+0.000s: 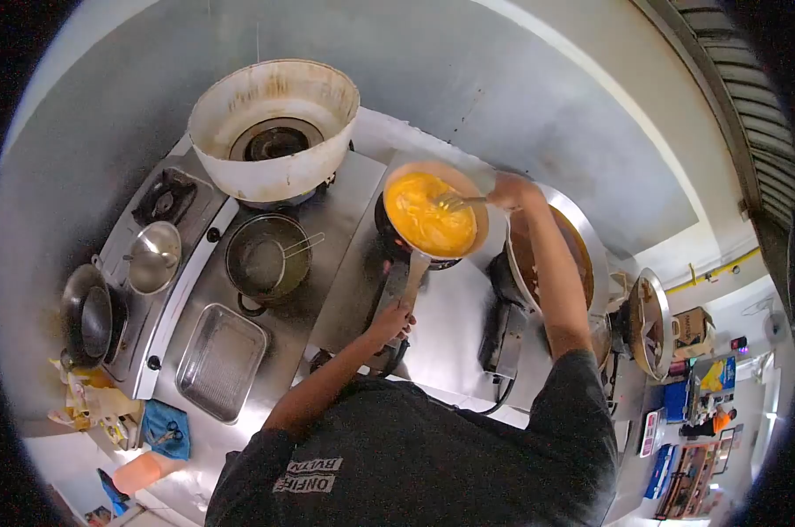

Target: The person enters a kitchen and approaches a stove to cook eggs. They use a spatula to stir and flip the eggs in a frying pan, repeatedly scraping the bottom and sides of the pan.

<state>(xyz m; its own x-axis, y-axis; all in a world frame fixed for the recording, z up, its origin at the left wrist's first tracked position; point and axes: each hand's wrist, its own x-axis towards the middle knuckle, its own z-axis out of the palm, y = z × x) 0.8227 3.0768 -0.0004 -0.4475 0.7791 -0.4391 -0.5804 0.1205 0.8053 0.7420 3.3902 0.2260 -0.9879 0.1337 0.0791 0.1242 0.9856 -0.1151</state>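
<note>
My left hand [390,324] is closed around the handle of a round pan [480,230] on a burner at the middle of the counter. Bright yellow-orange liquid [412,210] fills much of the pan. My right hand [513,191] reaches over the pan's right rim, its fingers wrapped round a metal utensil [457,203] whose head is in the yellow liquid. Below my right forearm, a large wide pan [577,230] holds something brown.
On the left are a big white-rimmed burner shield [270,184], a dark pot with a strainer [268,256], a wire-mesh tray [223,363], a steel bowl [154,256] and dark pans [88,314]. Another large pan [648,323] stands right. A person [721,422] is far right.
</note>
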